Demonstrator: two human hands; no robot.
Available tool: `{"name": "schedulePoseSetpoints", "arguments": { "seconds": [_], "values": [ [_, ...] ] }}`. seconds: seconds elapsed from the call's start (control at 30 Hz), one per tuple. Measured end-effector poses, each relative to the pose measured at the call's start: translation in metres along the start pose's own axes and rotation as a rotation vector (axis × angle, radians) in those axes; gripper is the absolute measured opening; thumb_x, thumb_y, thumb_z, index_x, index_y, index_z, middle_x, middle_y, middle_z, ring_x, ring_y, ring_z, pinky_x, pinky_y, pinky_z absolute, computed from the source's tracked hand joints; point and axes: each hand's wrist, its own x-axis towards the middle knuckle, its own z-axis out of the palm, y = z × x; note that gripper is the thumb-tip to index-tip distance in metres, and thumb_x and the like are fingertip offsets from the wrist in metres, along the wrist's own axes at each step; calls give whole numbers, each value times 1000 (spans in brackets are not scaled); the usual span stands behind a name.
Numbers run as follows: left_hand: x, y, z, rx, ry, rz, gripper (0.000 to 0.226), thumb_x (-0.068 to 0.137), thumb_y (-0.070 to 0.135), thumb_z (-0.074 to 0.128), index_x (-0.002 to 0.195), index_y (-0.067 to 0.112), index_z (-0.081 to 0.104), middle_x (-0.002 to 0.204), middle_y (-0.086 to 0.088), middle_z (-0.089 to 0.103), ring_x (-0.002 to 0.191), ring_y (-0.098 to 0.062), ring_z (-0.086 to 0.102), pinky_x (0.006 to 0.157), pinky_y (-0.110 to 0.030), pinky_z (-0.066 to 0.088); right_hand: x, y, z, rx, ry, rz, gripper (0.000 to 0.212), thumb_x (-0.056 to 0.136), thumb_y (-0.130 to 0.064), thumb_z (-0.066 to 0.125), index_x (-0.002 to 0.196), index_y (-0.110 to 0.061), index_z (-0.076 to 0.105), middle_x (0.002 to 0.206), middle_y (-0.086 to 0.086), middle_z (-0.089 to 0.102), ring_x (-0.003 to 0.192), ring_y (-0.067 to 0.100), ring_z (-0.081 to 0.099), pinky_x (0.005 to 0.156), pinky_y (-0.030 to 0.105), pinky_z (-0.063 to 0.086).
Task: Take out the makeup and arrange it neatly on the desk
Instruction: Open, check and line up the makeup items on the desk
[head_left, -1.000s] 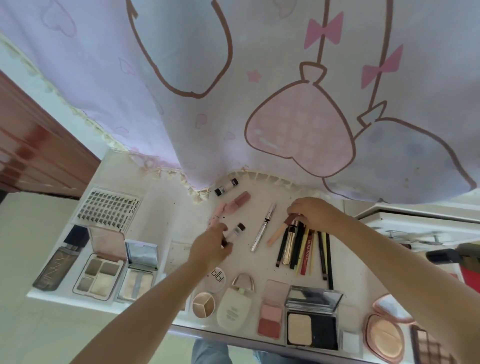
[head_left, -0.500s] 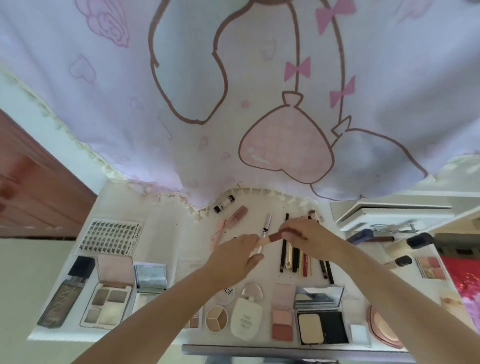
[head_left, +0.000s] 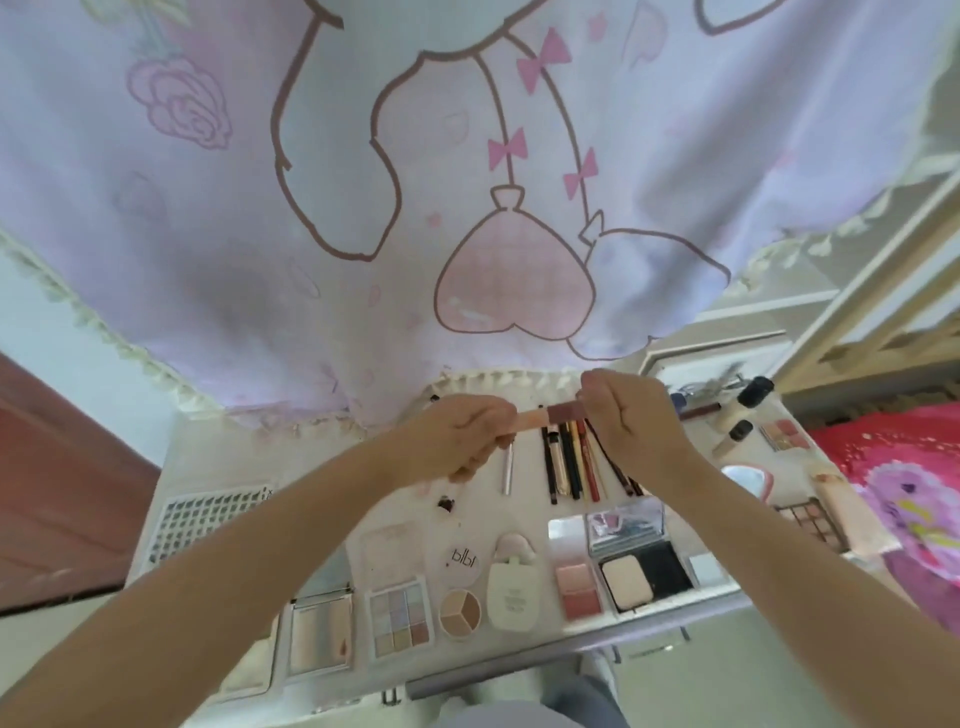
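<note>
Both hands lifted (off the desk (head_left: 218, 457)), gripping one lip tube (head_left: 550, 415).

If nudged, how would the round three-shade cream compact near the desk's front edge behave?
The round three-shade compact lies flat and low, so it would probably slide, not tip. Its pans look uncovered, so touching them likely smears. It seems light for its size.

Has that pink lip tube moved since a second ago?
Yes. The pink lip tube lay on the desk beside the row of pencils; now both hands hold it lifted above them.
</note>
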Motion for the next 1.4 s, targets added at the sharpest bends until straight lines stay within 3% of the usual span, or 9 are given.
{"name": "schedulePoseSetpoints", "arguments": {
  "seconds": [0.1, 0.2, 0.4, 0.67, 0.97, 1.13, 1.27, 1.33, 1.4],
  "values": [
    [-11, 3, -4, -239, -143, -41, 39, 98, 20, 29, 61, 18, 43, 51, 7, 29, 41, -6, 27, 42, -17, 34, 0, -13, -11, -77, -28, -120, 27, 86, -18, 36, 61, -13, 44, 47, -3, 28, 37, 8, 25, 43, 14, 27],
    [-11, -1, -3, 149, 40, 47, 33, 99, 18, 30, 68, 23, 43, 60, 1, 43, 55, -14, 41, 61, -30, 44, 0, -3, -14, 32, -195, 107, 21, 95, -18, 42, 81, -7, 53, 47, 3, 44, 42, 9, 40, 50, 16, 35],
    [-9, -1, -3, 682, 201, 279, 24, 96, 23, 38, 82, 18, 57, 81, 1, 46, 79, -20, 45, 74, -29, 38, 1, 4, -10, 153, -197, 371, 44, 93, -35, 38, 54, -15, 44, 28, -9, 42, 29, 3, 37, 40, 9, 33],
    [-3, -1, 1, 996, 460, 472, 27, 58, 12, 85, 53, 6, 59, 50, -6, 50, 42, -20, 48, 40, -17, 36, -3, 15, -9, 320, -269, 674, 41, 96, -28, 39, 61, -12, 53, 33, -5, 46, 32, 9, 40, 40, 15, 38],
    [28, -19, -4, 710, 304, 374, 24, 91, 26, 53, 88, 7, 67, 67, 11, 35, 61, -3, 36, 58, -13, 27, -12, 22, -22, 297, -202, 357, 25, 89, 4, 46, 95, -20, 49, 83, -7, 63, 74, 0, 62, 68, 9, 48],
    [33, 3, 7, 801, 252, 474, 14, 70, 18, 67, 64, 6, 68, 53, -5, 49, 47, -16, 47, 46, -18, 33, -10, 29, -28, 285, -242, 526, 30, 94, -23, 43, 72, -17, 63, 48, 0, 60, 35, 2, 47, 41, 14, 40],
    [41, 5, 7, 729, 292, 485, 19, 78, 16, 64, 71, 0, 68, 61, -14, 53, 55, -19, 43, 51, -17, 30, -15, 36, -37, 330, -73, 312, 36, 82, 12, 52, 79, -23, 59, 74, -10, 64, 67, -6, 59, 61, 10, 47],
    [43, 1, 6, 704, 311, 472, 19, 82, 15, 63, 78, -2, 69, 67, -18, 54, 63, -17, 40, 54, -22, 30, -15, 40, -43, 453, -85, 366, 42, 81, 6, 59, 98, -32, 55, 96, -11, 60, 86, -1, 61, 66, 12, 50],
    [45, 0, 8, 680, 307, 478, 19, 82, 15, 62, 79, -3, 68, 67, -18, 53, 64, -16, 39, 57, -26, 32, -11, 41, -43, 446, -158, 520, 27, 86, -17, 56, 103, -37, 51, 94, -13, 63, 76, 3, 64, 57, 14, 50]
  ]
}}
